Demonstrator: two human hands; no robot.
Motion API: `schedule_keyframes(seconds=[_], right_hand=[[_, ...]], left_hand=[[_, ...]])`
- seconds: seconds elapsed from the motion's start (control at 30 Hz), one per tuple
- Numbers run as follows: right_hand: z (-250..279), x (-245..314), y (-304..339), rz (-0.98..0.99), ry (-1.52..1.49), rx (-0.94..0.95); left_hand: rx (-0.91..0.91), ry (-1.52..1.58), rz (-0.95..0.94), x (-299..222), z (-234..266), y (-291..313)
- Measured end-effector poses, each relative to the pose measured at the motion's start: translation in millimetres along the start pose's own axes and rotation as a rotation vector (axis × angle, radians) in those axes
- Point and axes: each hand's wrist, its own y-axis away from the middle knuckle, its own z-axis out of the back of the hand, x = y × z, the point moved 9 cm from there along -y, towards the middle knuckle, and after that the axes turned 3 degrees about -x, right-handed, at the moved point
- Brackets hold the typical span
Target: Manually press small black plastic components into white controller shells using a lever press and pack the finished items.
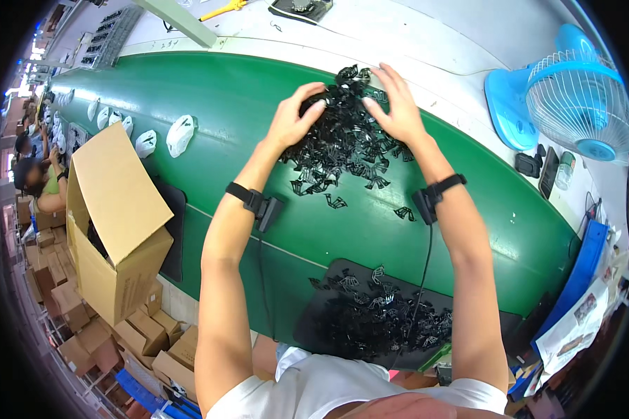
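A heap of small black openwork plastic pieces (348, 133) lies on the green work surface (244, 77) in front of me. My left hand (295, 117) curves around the heap's left side, thumb apart from the fingers, fingertips at the pieces. Along the right side my right hand (398, 110) is spread, its thumb and fingers touching the heap's upper edge. Between them the pieces pile highest near the far end. A few single pieces, such as one loose piece (335, 202), lie apart on the near side. Each wrist wears a black strap with a small box and cable.
Nearer my body, a dark mat (314, 311) bears many more black pieces. An open cardboard box (122, 202) stands at the left. Several white plastic bags (180, 135) sit beyond it. A blue fan (566, 98) stands at the right. Another person (42, 185) is at the far left.
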Motion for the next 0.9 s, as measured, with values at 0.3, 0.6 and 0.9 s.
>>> schedule_keyframes(seconds=[0.3, 0.6, 0.9], right_hand=[[-57.5, 41.6, -1.4, 0.149, -0.066, 0.216], [-71.6, 17.1, -9.6, 0.071, 0.088, 0.333], [-26.3, 55.8, 85.5, 0.103, -0.119, 0.451]], left_hand=[[0.069, -0.361, -0.13, 1.2, -18.7, -2.8], [0.015, -0.53, -0.002, 15.8, -8.5, -2.2], [0.277, -0.251, -0.109, -38.5, -61.7, 83.0]])
